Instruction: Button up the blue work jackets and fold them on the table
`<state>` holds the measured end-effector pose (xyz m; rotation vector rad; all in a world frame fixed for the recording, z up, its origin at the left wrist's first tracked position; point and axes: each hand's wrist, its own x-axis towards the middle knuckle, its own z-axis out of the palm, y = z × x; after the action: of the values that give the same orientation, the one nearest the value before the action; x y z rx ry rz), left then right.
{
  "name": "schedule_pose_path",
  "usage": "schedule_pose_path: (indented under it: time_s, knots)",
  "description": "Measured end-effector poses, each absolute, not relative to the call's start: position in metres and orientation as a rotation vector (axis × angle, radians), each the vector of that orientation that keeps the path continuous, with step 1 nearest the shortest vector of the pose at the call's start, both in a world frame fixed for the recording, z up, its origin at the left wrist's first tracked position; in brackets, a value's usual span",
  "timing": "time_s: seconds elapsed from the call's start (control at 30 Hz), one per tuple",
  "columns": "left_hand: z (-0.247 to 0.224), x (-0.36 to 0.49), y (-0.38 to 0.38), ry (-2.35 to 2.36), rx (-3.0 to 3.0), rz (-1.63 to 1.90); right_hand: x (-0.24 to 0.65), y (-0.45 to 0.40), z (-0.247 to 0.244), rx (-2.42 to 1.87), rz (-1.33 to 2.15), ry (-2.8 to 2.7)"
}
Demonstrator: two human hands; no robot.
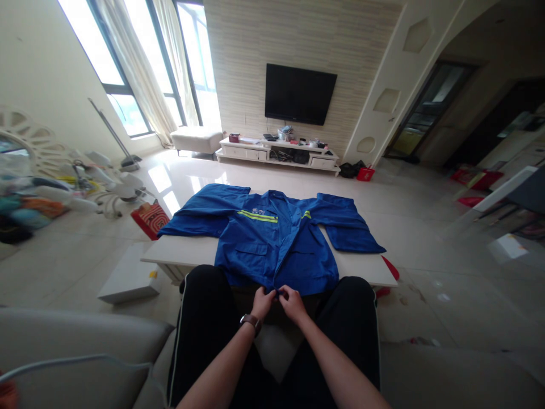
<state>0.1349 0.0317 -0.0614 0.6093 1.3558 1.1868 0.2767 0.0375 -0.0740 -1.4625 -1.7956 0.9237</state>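
A blue work jacket (251,255) with yellow reflective strips lies spread on a low white table (179,251), front side up. Its sleeves reach out to both sides, and its hem hangs over the near table edge. At the middle of that hem, my left hand (263,301), with a watch on the wrist, pinches the cloth. Close beside it, my right hand (292,302) pinches the hem too, fingertips almost touching the left ones. The front opening is partly folded back at the upper right. Whatever small part lies between the fingertips is hidden.
My knees in black trousers (208,307) flank the hem. A white box (130,278) and a red patterned bag (149,220) stand on the floor to the left. Across the room are a TV cabinet (247,152) and a television (300,94). A grey sofa (85,335) is beside me.
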Motion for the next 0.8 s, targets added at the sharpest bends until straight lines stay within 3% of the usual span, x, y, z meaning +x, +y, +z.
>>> schedule_pose_path:
  time_s: [0.8]
  knots:
    - [-0.075, 0.134, 0.035, 1.347, 0.589, 1.216, 0.278, 0.038, -0.079, -1.474, 0.935, -1.797]
